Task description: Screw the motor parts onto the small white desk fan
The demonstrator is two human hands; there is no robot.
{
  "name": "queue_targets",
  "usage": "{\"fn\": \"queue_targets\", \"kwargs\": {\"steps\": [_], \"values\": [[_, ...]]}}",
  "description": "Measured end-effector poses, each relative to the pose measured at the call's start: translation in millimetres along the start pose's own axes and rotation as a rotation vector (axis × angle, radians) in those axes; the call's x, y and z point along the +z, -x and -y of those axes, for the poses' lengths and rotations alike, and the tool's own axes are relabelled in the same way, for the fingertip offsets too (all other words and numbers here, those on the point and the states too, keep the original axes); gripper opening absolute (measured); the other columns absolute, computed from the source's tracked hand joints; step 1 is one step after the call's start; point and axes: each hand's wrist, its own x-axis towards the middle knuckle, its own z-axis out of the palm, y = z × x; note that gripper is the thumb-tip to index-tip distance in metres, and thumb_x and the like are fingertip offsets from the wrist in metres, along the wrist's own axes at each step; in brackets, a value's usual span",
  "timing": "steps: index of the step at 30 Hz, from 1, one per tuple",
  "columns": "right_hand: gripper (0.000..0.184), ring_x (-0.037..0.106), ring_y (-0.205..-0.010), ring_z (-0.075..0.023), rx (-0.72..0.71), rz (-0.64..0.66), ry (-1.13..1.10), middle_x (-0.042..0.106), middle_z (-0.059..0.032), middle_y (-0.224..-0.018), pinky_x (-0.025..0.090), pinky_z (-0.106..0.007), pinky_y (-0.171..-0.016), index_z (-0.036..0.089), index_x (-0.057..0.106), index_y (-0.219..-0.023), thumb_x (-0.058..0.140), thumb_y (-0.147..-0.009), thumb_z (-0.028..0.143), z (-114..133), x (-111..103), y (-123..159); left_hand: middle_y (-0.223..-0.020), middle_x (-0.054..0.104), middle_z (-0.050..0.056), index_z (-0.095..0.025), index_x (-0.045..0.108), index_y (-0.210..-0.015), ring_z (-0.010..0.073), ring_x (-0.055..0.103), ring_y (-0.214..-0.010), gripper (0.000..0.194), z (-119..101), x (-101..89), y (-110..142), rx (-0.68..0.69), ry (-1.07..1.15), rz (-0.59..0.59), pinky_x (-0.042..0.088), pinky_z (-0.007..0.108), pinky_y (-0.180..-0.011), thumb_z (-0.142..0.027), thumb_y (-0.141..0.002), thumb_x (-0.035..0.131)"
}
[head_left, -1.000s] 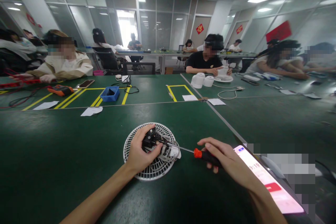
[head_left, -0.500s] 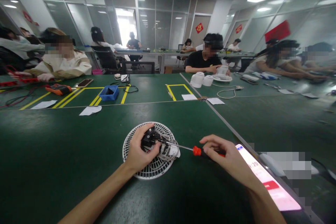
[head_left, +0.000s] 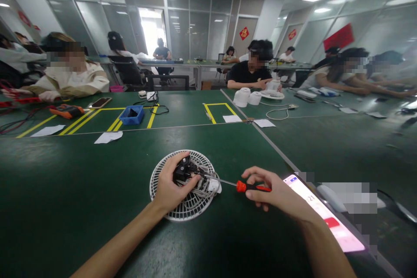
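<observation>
A round white fan grille (head_left: 187, 216) lies flat on the green table. Resting over it is a black motor part (head_left: 181, 173), clasped between the thumb and fingers of my left hand (head_left: 167, 186). A bundled white cord with a white plug (head_left: 214, 186) sits on the grille's right side. My right hand (head_left: 272, 191) holds a red and black screwdriver (head_left: 241, 186) loosely by the handle, its thumb along the grip and some fingers lifted. The shaft points left, and its tip meets the motor part near my left thumb; the exact contact is too small to see.
A lit phone (head_left: 325, 215) lies right of my right hand. Across the table are a blue bin (head_left: 131, 115), an orange meter (head_left: 67, 111), paper sheets (head_left: 108, 137) and white fan parts (head_left: 243, 97). Co-workers sit along the far side, one (head_left: 250, 71) handling a white fan part.
The fingers of my right hand have shifted on the screwdriver, uncovering more of its handle. My left hand keeps its hold on the motor part. The whole view has shifted slightly.
</observation>
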Motion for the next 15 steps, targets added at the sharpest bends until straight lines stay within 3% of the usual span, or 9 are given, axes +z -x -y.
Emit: {"fn": "queue_targets", "kwargs": {"steps": [7,15], "values": [[0.047,0.062,-0.058,-0.0119,0.016,0.002,-0.043,0.066,0.0017,-0.073,0.048,-0.022,-0.049,0.018,0.062,-0.104,0.081,-0.079,0.053,-3.9,1.3,-6.0,-0.126,0.067,0.008,-0.024,0.059,-0.132,0.0254,0.066,-0.114,0.056,2.4,0.9,1.7,-0.035,0.016,0.011,0.053,0.046,-0.106,-0.04,-0.081,0.079],[0.045,0.061,-0.062,-0.0129,-0.026,-0.058,-0.058,0.067,-0.0012,-0.082,0.045,-0.023,-0.048,0.019,0.064,-0.102,0.082,-0.077,0.052,-4.9,-7.3,-2.0,-0.126,0.068,0.007,-0.025,0.059,-0.131,0.0246,0.066,-0.114,0.055,1.6,0.4,1.1,-0.042,0.021,0.007,0.053,0.045,-0.106,-0.039,-0.081,0.078]]}}
